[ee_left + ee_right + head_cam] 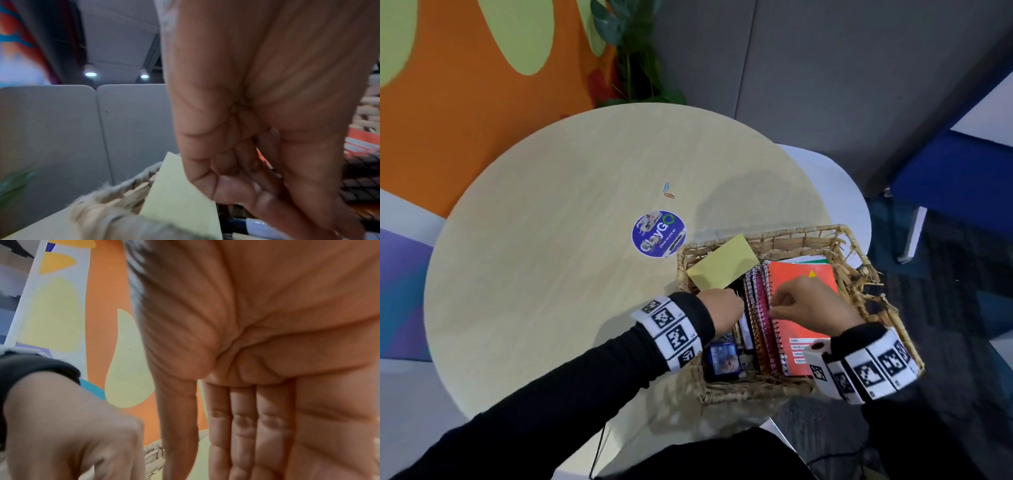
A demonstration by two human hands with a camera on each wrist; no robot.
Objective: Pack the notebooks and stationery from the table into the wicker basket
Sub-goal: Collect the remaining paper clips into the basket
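Observation:
The wicker basket (767, 236) stands at the table's near right edge. Inside it lie an orange spiral notebook (801, 274) and pink spiral notebooks (762, 308) standing on edge. A yellow sticky pad (722, 263) leans on the back left wall. My left hand (736, 305) reaches down into the left gap beside the pad (179, 194), over pens (257, 222); its fingertips are hidden. My right hand (791, 305) rests on the notebooks' spirals with straight fingers (246, 426). Two paper clips, blue (666, 187) and orange (669, 195), lie on the table (551, 257).
A round blue sticker (659, 233) is on the tabletop just left of the basket. A white chair (825, 178) stands behind the table at the right and a potted plant (633, 51) at the back. A blue seat (962, 178) is further right.

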